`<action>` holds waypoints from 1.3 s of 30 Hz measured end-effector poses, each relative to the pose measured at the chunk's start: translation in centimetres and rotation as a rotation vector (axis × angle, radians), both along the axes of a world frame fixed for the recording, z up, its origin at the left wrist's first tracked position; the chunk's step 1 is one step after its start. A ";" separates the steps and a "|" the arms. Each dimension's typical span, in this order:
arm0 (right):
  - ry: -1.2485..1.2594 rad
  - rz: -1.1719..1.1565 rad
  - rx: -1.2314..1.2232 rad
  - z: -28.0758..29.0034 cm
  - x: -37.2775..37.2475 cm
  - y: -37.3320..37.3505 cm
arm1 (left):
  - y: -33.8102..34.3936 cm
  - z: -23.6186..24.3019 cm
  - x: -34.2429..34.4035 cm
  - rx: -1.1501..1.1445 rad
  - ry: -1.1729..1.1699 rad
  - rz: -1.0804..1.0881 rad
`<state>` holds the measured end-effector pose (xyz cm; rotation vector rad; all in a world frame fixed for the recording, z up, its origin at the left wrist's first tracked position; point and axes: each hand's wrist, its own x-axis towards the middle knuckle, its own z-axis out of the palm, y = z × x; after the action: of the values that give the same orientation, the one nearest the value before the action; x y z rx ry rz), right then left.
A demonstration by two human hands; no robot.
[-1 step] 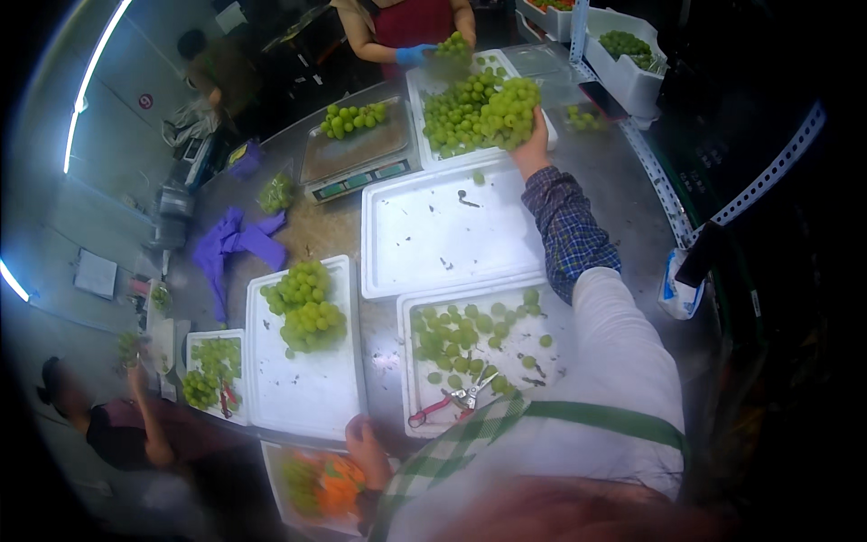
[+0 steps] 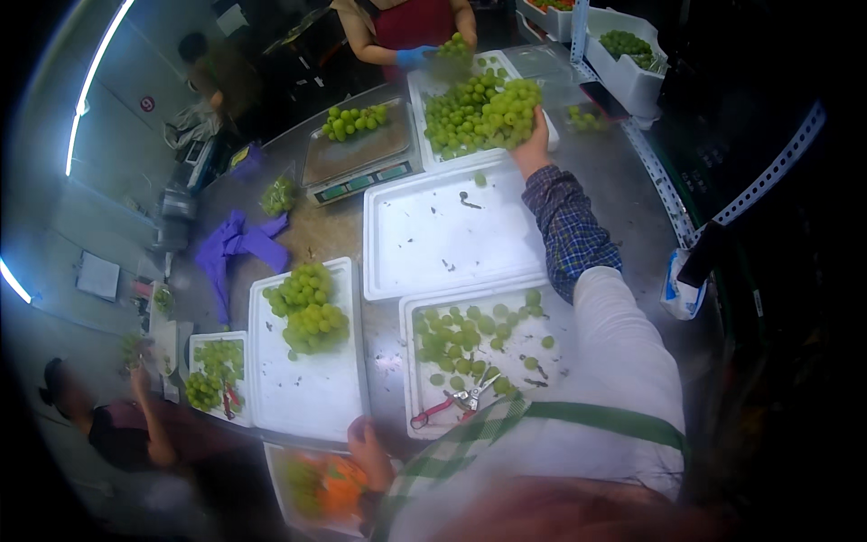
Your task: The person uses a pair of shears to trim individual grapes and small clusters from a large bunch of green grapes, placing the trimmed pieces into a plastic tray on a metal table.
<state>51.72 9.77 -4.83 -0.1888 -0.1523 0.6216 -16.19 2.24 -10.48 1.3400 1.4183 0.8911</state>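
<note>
The left hand (image 2: 368, 444) rests on the table edge, fingers loosely curled, holding nothing (red-handled scissors (image 2: 456, 404) lie nearby among loose grapes). Far across, the right hand (image 2: 533, 144) grips a green grape bunch (image 2: 479, 113) in the far white tray (image 2: 433, 161).

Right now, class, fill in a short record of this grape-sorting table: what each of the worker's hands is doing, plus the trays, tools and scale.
right hand: reaching into the heap of green grapes on the far white tray
left hand: resting at the table's near edge, grip unclear
near tray: loose grapes and red-handled scissors
middle tray: nearly bare
left tray: two bunches
scale: one small bunch on its pan
purple gloves: lying on the table
</note>
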 end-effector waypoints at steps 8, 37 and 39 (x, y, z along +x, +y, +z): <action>0.066 -0.059 -0.044 -0.4 1.3 0.7 | 0.5 -1.8 -1.7 0.023 0.090 -0.028; 0.078 -0.085 -0.100 -0.4 1.1 1.5 | 0.9 -3.6 -2.2 0.156 0.143 -0.081; 0.096 -0.105 -0.132 -0.4 1.2 1.7 | 0.8 -3.3 -2.1 0.120 0.142 -0.070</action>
<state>52.93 11.45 -5.24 -0.2917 -0.0087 0.5355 -18.26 3.00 -13.77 1.5606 1.4345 0.8604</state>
